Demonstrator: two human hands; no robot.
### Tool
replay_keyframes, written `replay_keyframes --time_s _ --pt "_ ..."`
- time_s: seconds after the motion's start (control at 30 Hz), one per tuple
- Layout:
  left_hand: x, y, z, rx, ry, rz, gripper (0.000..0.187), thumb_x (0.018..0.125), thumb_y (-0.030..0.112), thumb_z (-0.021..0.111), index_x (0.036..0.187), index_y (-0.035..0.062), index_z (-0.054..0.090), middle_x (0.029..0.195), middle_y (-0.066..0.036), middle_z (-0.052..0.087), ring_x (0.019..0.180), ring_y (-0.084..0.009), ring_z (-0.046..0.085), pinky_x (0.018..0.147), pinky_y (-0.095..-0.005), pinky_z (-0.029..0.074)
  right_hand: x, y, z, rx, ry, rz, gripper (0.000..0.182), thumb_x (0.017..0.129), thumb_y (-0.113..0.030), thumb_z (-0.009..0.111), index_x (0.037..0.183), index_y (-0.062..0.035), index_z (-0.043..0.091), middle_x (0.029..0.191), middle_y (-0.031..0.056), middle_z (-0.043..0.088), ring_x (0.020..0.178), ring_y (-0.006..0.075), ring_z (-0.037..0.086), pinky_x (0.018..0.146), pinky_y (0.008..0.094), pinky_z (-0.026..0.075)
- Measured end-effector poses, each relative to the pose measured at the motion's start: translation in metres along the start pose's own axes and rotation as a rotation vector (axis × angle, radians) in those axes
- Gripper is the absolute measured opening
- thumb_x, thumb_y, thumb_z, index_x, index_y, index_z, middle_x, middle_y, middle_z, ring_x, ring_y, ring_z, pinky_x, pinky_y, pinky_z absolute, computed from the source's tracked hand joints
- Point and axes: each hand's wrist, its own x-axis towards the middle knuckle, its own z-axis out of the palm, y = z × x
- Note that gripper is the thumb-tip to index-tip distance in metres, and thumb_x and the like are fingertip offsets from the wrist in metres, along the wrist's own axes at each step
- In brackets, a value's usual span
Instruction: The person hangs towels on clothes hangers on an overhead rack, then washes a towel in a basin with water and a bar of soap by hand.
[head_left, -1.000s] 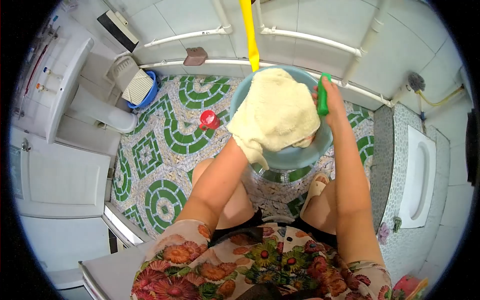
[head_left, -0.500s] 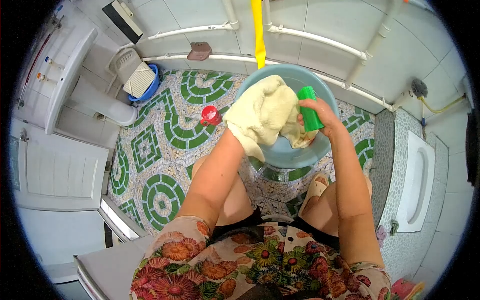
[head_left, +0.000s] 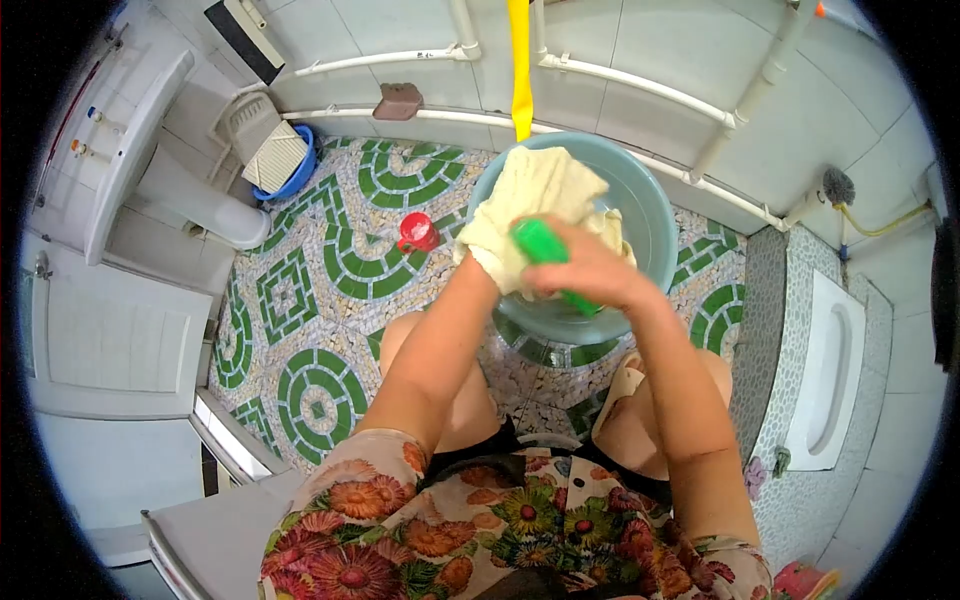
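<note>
A cream towel (head_left: 540, 185) is bunched over the near left part of a round blue-grey basin (head_left: 655, 215) on the floor. My left hand is under the towel and hidden by it; only the wrist and forearm show. My right hand (head_left: 580, 265), slightly blurred, is closed around a green block-like brush (head_left: 540, 242), which lies against the towel's front. Part of the towel hangs down inside the basin on the right.
A red cup (head_left: 418, 232) stands on the patterned floor left of the basin. Farther left are a blue basin (head_left: 305, 165) with a washboard and a sink (head_left: 140, 150). A squat toilet (head_left: 825, 370) lies at right; a yellow strap (head_left: 521, 80) hangs behind.
My right hand has moved left with the green brush, from the basin's right side onto the towel. The towel has shifted and spread slightly over my left hand.
</note>
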Motion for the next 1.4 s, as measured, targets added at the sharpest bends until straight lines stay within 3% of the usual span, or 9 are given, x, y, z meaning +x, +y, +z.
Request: replay_keyframes --time_s 0.2,0.3,0.37,0.43,0.5,0.6,0.83,1.13,1.4 --pt "0.022 -0.026 0.097 0.124 0.546 0.093 0.048 0.088 0.031 0.046 0.133 0.0141 0.043 0.134 -0.009 0.045 0.122 -0.0212 0.044 0.104 -0.0315 0.031 -0.002 -0.011 -0.003 -0.331 -0.18 -0.012 0.064 0.069 -0.027 0.068 0.126 -0.0071 0.045 0.108 0.0149 0.058 0.093 0.0254 0.057 0.083 0.0321 0.045" --pt "0.035 -0.009 0.046 0.267 0.113 -0.024 0.038 0.089 0.025 0.047 0.124 0.0112 0.048 0.119 -0.008 0.055 0.109 -0.0205 0.053 0.095 -0.0307 0.041 -0.015 -0.012 -0.027 -0.596 -0.216 0.118 0.067 0.068 -0.029 0.069 0.127 -0.0073 0.044 0.111 0.0192 0.057 0.096 0.0311 0.057 0.084 0.0347 0.044" --pt "0.035 -0.01 0.051 -0.46 0.085 -0.082 0.034 0.09 0.022 0.047 0.122 0.0096 0.05 0.116 -0.008 0.057 0.106 -0.0198 0.055 0.094 -0.0303 0.043 -0.012 -0.011 -0.026 -0.617 0.133 0.132 0.073 0.069 -0.034 0.072 0.13 -0.0082 0.041 0.113 0.0207 0.056 0.1 0.0334 0.056 0.086 0.0368 0.044" --pt "0.03 -0.013 0.084 -1.998 0.329 -0.092 0.033 0.092 0.02 0.046 0.122 0.0083 0.049 0.119 -0.008 0.055 0.109 -0.0188 0.053 0.097 -0.0301 0.041 -0.003 0.005 -0.02 -0.642 0.588 -0.054 0.075 0.07 -0.037 0.072 0.131 -0.0087 0.04 0.116 0.0208 0.054 0.102 0.034 0.055 0.087 0.0377 0.044" --pt "0.023 -0.008 0.093 -2.289 0.167 -0.08 0.033 0.092 0.015 0.047 0.124 0.0065 0.047 0.124 -0.007 0.051 0.112 -0.0191 0.05 0.099 -0.0312 0.038 0.005 0.006 -0.011 -0.713 0.643 -0.296 0.074 0.071 -0.038 0.071 0.133 -0.0109 0.04 0.115 0.019 0.054 0.104 0.0337 0.053 0.088 0.0388 0.043" --pt "0.012 0.005 0.097 -1.921 0.108 -0.013 0.036 0.092 0.016 0.047 0.127 0.0065 0.045 0.126 -0.008 0.049 0.114 -0.0199 0.049 0.101 -0.0315 0.037 0.013 0.01 0.006 -1.035 0.5 -0.541 0.07 0.074 -0.038 0.069 0.133 -0.0133 0.041 0.106 0.0162 0.055 0.101 0.0324 0.052 0.087 0.0399 0.041" --pt "0.002 0.011 0.082 -0.238 0.132 0.13 0.044 0.092 0.019 0.047 0.133 0.0063 0.039 0.132 -0.01 0.045 0.119 -0.0218 0.046 0.104 -0.0323 0.033 0.032 0.03 -0.041 -0.929 0.729 -0.027 0.064 0.077 -0.047 0.062 0.128 -0.0114 0.046 0.096 0.0155 0.056 0.09 0.0308 0.057 0.075 0.0433 0.046" --pt "0.011 0.028 0.088 -0.806 -0.173 0.208 0.054 0.087 0.027 0.048 0.135 0.0067 0.035 0.132 -0.014 0.042 0.12 -0.0269 0.044 0.103 -0.0354 0.033 0.02 0.027 -0.024 -0.909 0.161 -0.007 0.063 0.074 -0.053 0.061 0.126 -0.0178 0.05 0.103 0.0171 0.058 0.097 0.0332 0.058 0.082 0.0426 0.047" --pt "0.008 0.021 0.085 -0.945 -0.136 0.294 0.057 0.084 0.03 0.051 0.133 0.0053 0.037 0.132 -0.016 0.042 0.119 -0.0284 0.043 0.102 -0.0361 0.033 0.02 0.052 -0.11 -0.673 0.678 0.259 0.071 0.072 -0.053 0.063 0.127 -0.0106 0.048 0.117 0.0209 0.056 0.106 0.036 0.055 0.09 0.0404 0.043"
